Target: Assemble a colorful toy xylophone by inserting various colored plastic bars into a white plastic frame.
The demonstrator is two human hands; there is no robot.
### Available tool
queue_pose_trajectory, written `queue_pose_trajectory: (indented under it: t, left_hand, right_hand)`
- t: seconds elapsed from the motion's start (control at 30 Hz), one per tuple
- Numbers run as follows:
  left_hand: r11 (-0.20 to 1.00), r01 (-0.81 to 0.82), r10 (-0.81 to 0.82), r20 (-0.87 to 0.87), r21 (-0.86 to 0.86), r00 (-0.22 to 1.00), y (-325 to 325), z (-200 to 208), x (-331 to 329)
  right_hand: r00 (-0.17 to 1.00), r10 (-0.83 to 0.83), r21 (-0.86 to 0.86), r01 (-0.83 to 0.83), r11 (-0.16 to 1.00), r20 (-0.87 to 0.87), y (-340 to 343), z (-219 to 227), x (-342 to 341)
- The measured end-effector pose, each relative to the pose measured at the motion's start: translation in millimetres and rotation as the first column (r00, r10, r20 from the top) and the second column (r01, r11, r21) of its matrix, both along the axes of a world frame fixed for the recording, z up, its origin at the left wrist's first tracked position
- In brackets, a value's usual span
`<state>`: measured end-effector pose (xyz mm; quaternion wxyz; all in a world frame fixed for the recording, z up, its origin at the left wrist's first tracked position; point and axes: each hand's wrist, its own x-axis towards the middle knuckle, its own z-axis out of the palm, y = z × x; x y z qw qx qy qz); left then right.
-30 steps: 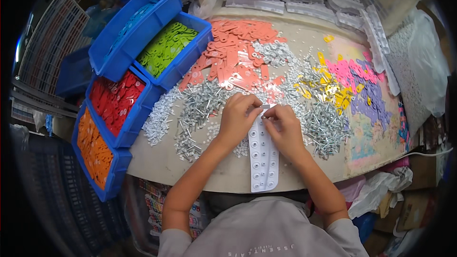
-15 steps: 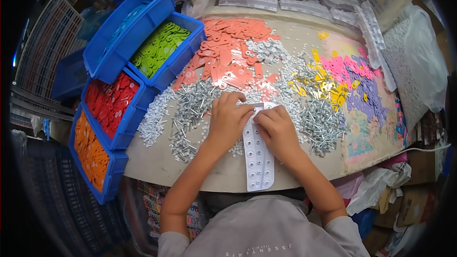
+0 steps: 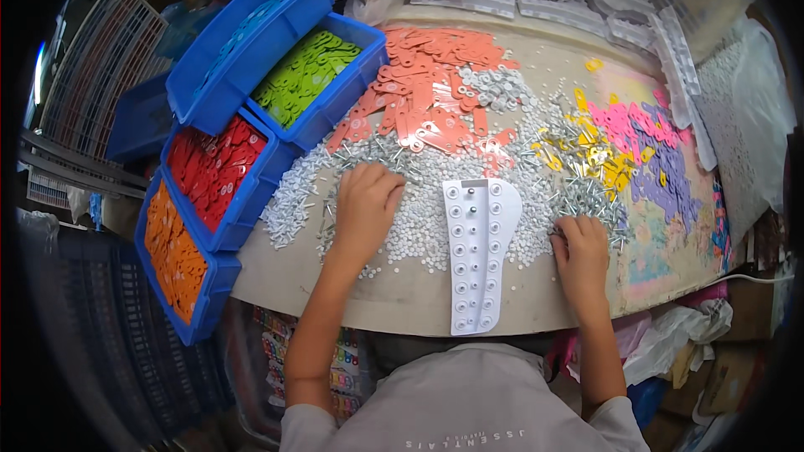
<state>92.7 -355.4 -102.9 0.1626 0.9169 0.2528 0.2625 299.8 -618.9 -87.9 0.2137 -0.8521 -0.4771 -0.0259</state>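
A white plastic jig [image 3: 491, 272] stands upright in front of me, with rows of round sockets down both sides and small holes along its middle. Two metal bits show near the top of its middle row. To its left, my left hand [image 3: 366, 208] rests at the pile of small metal pins [image 3: 381, 151], fingers curled together; anything in them is hidden. My right hand [image 3: 583, 253] reaches into another heap of metal pins [image 3: 590, 197] on the right, its fingers bent down. What it grips is too small to make out. Neither hand touches the jig.
Small white discs [image 3: 419, 222] spread across the table behind the jig. Flat coral pieces [image 3: 427, 75] are heaped farther back, with pink [image 3: 620, 125] and purple pieces [image 3: 662, 176] at the right. Blue bins [image 3: 297, 134] of coloured pieces line the left; clear plastic trays [image 3: 469, 2] stand behind.
Both hands have left the top of the jig. My left hand has moved left to the pins, and my right hand has gone right to the other heap.
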Motion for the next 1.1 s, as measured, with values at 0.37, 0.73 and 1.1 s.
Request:
queue_pose_trajectory:
  t: [0.37, 0.73, 1.1]
  left_hand:
    - [0.989, 0.103, -0.091, -0.115, 0.102, 0.989, 3.7, -16.4, 24.4]
    - [0.978, 0.121, -0.093, -0.159, 0.172, 0.983, -0.4, -23.6, 22.9]
    - [0.973, 0.011, 0.02, 0.131, -0.232, 0.991, -16.9, 5.8, 21.7]
  right_hand:
    - [0.995, 0.037, -0.013, -0.036, 0.999, 0.092, 0.4, -13.4, -1.7]
    - [0.997, 0.031, 0.04, -0.028, 0.999, -0.073, 4.9, -3.0, -12.9]
    - [0.913, 0.273, 0.417, -0.129, 0.899, -0.305, 55.7, 9.1, -45.3]
